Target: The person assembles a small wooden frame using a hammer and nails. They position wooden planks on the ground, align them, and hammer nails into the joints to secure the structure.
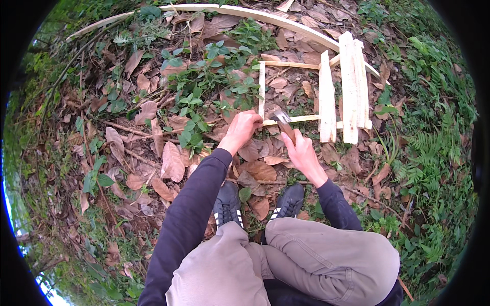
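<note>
A small frame of pale wooden strips lies on the ground ahead of me. My left hand (240, 132) is at its near left corner, fingertips pinched together where the near strip (301, 119) meets the left crosspiece (262, 89). What sits between those fingertips is too small to make out. My right hand (304, 155) is closed round the wooden handle of a hammer (287, 128). The metal hammer head is over the near strip, just right of my left fingers. Wider rough boards (327, 97) cross the frame's right part, some of them side by side (349, 89).
A long, thin wooden strip (245, 11) stretches across the ground beyond the frame. Dry brown leaves (172, 162) and low green plants (191, 109) cover much of the ground. Ferns (429, 153) grow at the right. My shoes (227, 204) are close below the hands.
</note>
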The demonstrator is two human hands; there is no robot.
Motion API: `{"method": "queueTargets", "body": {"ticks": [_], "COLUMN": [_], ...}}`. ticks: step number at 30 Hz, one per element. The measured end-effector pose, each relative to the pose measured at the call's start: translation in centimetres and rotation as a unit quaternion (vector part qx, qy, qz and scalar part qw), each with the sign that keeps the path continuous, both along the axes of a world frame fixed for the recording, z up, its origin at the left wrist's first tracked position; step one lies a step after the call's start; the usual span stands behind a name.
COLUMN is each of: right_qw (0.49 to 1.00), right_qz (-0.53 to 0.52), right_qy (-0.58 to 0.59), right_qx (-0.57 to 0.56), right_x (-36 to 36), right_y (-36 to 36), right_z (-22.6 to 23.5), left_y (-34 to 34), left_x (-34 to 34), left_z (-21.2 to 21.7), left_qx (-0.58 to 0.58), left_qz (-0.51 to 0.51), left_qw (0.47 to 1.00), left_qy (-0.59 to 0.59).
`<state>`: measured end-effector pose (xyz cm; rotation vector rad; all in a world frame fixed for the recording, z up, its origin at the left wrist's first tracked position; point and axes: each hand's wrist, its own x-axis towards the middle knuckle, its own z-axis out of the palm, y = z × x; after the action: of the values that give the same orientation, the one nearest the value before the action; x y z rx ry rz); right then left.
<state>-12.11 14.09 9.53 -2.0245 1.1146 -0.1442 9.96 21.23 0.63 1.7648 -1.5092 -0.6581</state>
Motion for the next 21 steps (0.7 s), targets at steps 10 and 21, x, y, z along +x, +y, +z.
{"method": "queueTargets", "body": {"ticks": [10,21], "right_qw": [0.997,0.993], "right_qz": [-0.024,0.050], "right_qy": [-0.053,-0.038], "right_qx": [-0.046,-0.098], "right_x": [1.0,2.7], "right_y": [-0.9,-5.3], "right_z": [-1.0,-6.7], "left_y": [-0.2,-0.1], "left_x": [0.8,0.8], "left_z": [0.2,0.2], "left_qx": [-0.008,0.018], "left_qz": [-0.040,-0.036], "left_qw": [0.999,0.999], "left_qy": [0.013,0.032]}}
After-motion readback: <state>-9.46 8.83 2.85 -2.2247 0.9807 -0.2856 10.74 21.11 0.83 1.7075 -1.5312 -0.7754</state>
